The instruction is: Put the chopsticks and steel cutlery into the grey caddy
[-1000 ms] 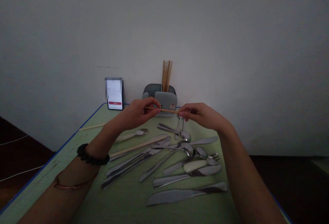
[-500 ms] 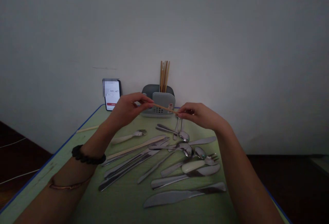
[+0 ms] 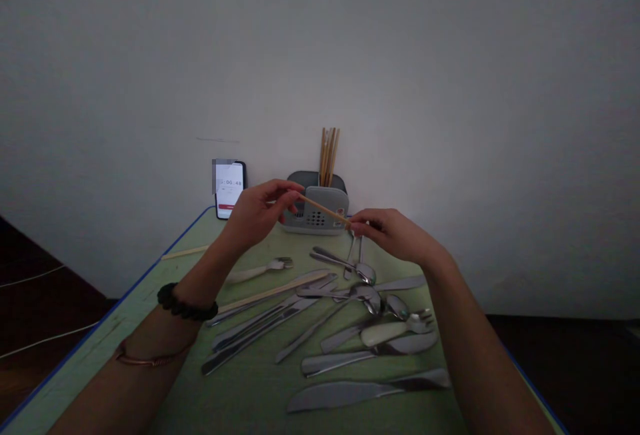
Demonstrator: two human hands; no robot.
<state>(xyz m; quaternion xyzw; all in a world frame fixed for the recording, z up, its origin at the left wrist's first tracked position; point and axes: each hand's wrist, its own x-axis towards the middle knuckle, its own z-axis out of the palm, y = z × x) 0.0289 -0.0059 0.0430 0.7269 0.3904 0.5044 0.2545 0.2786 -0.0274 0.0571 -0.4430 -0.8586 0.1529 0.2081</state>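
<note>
The pinch is what I'd worry about here. The left hand point(image 3: 267, 205) and the right hand point(image 3: 383, 228) each have just thumb and fingertips clamped on one thin wooden chopstick point(image 3: 325, 208), one near each end, and that's not a lot of grip. If one side lets go before the other has it firmly, my guess is the loose end dips and the stick slips out, landing in front of the grey holder point(image 3: 317, 220) among the spoons point(image 3: 367, 274) lying there. Other risk: the left fingers look really close to the holder's left side, so a careless sideways swing could bump it or jostle the bundle of chopsticks point(image 3: 329, 158) standing up in its right part. Can't tell if anything's actually touching the holder, depth is hard to read.

As for where the stick sits: it's strung between the two hands, crossing the holder's front face from this viewpoint, tilted, left end higher in view and right end down by the holder's right edge. What shows is the bare stretch between the pinches; how much is tucked under the fingers is hidden. Phone point(image 3: 230, 192) is off to the holder's left.
</note>
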